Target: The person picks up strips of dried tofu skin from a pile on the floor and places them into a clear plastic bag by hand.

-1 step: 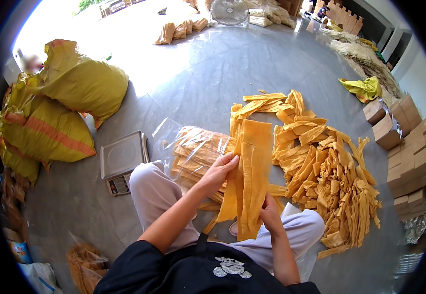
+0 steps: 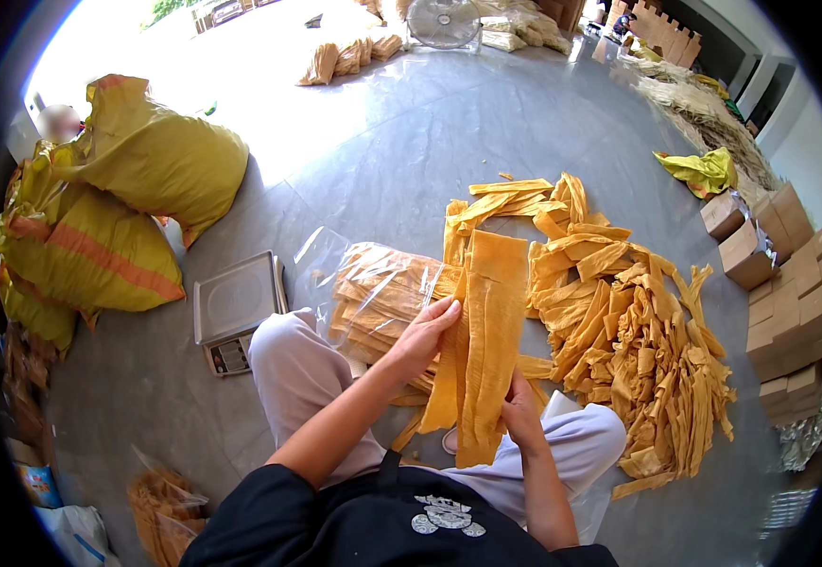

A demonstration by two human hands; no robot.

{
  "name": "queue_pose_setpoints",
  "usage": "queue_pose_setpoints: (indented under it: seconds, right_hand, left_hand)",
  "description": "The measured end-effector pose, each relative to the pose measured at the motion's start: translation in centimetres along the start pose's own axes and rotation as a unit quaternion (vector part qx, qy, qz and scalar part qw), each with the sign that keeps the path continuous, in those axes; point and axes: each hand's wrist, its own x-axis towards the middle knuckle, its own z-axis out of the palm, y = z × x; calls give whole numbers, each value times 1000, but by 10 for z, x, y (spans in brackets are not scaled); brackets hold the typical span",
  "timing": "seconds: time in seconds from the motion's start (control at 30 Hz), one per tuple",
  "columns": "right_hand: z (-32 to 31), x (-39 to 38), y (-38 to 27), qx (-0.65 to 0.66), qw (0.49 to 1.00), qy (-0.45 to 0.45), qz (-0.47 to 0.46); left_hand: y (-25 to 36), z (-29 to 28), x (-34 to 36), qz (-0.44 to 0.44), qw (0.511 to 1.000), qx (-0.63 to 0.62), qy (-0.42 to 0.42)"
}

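Note:
Upright in front of me are a few long, flat yellow dried strips (image 2: pixel 492 331), overlapping each other. My left hand (image 2: pixel 427 335) is closed on their left edge at about mid-height, thumb on top. Lower down, my right hand (image 2: pixel 522 412) grips the right edge, its fingers partly hidden behind the strips. Just left of them lies a clear plastic bag (image 2: pixel 321 260) holding several strips laid lengthwise; its mouth points left. A large loose pile of strips (image 2: pixel 642 364) spreads over the floor to the right and curves round beyond my hands.
A flat-topped scale (image 2: pixel 238 300) sits by my left knee. Bulging yellow sacks (image 2: pixel 151 161) stand at the left, with a person partly visible behind them. Cardboard boxes (image 2: pixel 803 302) are stacked at the right. Far off stand a fan (image 2: pixel 443 23) and pale bundles (image 2: pixel 349 57).
The held strips have shifted very slightly to the right at the top. Both hands keep their grip in nearly the same place.

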Motion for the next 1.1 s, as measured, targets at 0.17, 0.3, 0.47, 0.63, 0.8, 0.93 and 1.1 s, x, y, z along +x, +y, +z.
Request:
queue_pose_setpoints:
  seconds: [0.17,0.3,0.47,0.63,0.8,0.93,1.1]
  right_hand:
    - [1,3,13,-85,991,40,-96]
    - [6,-2,13,-43,994,55,-86]
    - [25,1,0,-69,993,89,-43]
    - [6,0,36,-48,986,148,-65]
    - [13,-5,42,58,992,110,-29]
    - [15,1,53,-91,995,41,14]
    - [-1,27,48,17,985,160,60]
  left_hand:
    - [-16,10,-1,54,991,-98,68]
    - [-23,11,-2,60,987,-128,73]
    - [-39,20,-5,53,986,-160,18]
    - [-40,26,-6,90,988,-16,124]
    - [-50,13,-7,55,991,-28,116]
    - [-70,6,1,58,981,-43,182]
    - [-92,-52,39,79,963,43,254]
